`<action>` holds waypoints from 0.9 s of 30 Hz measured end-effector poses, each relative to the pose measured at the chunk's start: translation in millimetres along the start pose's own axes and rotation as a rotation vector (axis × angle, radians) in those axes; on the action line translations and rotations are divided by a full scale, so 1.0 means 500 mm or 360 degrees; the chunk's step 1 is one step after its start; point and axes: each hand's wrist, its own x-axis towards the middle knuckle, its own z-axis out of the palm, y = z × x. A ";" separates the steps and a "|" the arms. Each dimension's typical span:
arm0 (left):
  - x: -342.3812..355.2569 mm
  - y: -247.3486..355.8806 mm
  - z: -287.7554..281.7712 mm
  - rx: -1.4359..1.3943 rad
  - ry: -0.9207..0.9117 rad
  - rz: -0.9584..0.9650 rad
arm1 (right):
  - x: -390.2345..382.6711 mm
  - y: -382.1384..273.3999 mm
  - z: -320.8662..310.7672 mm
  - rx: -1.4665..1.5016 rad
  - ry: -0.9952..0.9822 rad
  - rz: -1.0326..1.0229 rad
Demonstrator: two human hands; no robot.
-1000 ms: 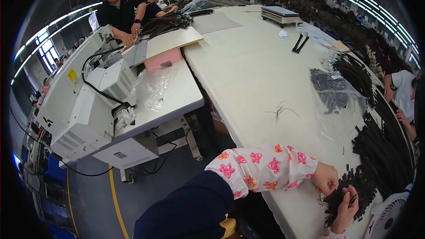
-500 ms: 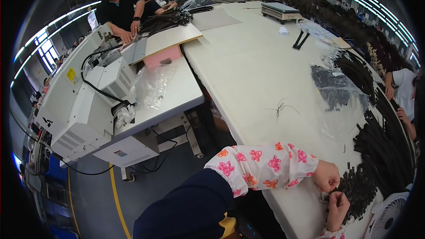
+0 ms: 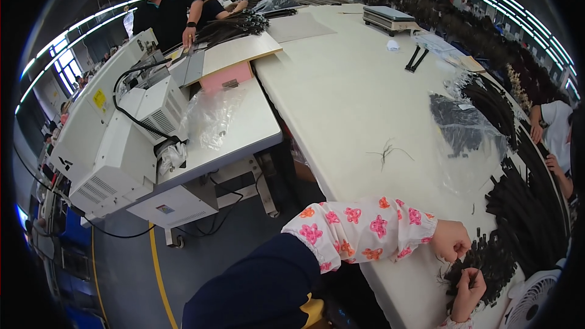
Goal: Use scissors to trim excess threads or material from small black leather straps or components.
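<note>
Since the earlier frame, the right hand [image 3: 469, 294] has moved slightly away from the left hand [image 3: 451, 240], and the co-worker [image 3: 172, 15] beyond the white machine [image 3: 122, 155] has turned aside. From my distant place I see first the long white bench [image 3: 347, 97], its left edge beside the machine. Along its right edge lies a pile of long dark strips [image 3: 529, 213]. Smaller is the bundle of short dark strips [image 3: 495, 259], at the near end of the bench, between this pile and the hands. A white fan [image 3: 532, 302] stands close to it, toward the right edge. The left hand is curled, fingertips bent together at the bundle's side; the right hand has thumb and finger brought near each other. I cannot tell whether either has hold of a thin piece.

My worry is tangling: the ends lie crowded, so one careless pull could, I judge, drag neighbours along. If the fan blows, which I cannot see, light pieces may drift. The bundle looks dense and nearly black, bristling with blunt ends in many directions. Finest are the loose threads [image 3: 388, 153], well apart, inward from the left edge.
</note>
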 end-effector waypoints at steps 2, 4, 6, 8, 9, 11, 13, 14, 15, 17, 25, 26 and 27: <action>0.009 0.011 -0.003 -0.0059 0.0107 0.0111 | -0.008 -0.002 -0.012 0.0012 0.0119 -0.0045; 0.012 0.015 -0.016 -0.0048 0.0216 0.0208 | -0.004 -0.008 -0.013 0.0028 0.0150 0.0017; -0.002 0.024 -0.024 -0.0113 0.0347 0.0153 | 0.005 -0.025 0.009 -0.0014 0.0168 -0.0060; -0.031 0.035 -0.036 -0.0146 0.0485 -0.0031 | 0.018 -0.039 0.049 0.0027 0.0178 -0.0153; -0.043 0.043 -0.038 -0.0388 0.0488 -0.0149 | 0.022 -0.063 0.063 0.0053 0.0167 -0.0150; -0.021 0.040 -0.022 -0.0638 0.0447 -0.0247 | 0.026 -0.056 0.062 0.0023 0.0225 -0.0202; -0.011 0.064 -0.005 -0.0836 0.0458 -0.0415 | 0.027 -0.051 0.054 0.0055 0.0189 -0.0287; 0.004 0.063 0.014 -0.0884 0.0374 -0.0402 | 0.022 -0.037 0.049 0.0052 0.0208 -0.0304; 0.010 0.066 0.026 -0.1035 0.0455 -0.0423 | 0.018 -0.030 0.047 0.0078 0.0204 -0.0344; 0.015 0.062 0.037 -0.1180 0.0521 -0.0457 | 0.009 -0.024 0.038 0.0077 0.0234 -0.0329; -0.004 0.082 0.023 -0.0972 0.0496 -0.0618 | 0.003 -0.057 -0.007 -0.0095 0.0345 -0.0423; -0.003 0.084 0.024 -0.0978 0.0488 -0.0612 | 0.007 -0.056 -0.007 -0.0167 0.0421 -0.0443; -0.002 0.085 0.026 -0.0960 0.0506 -0.0631 | 0.011 -0.055 -0.006 -0.0239 0.0495 -0.0463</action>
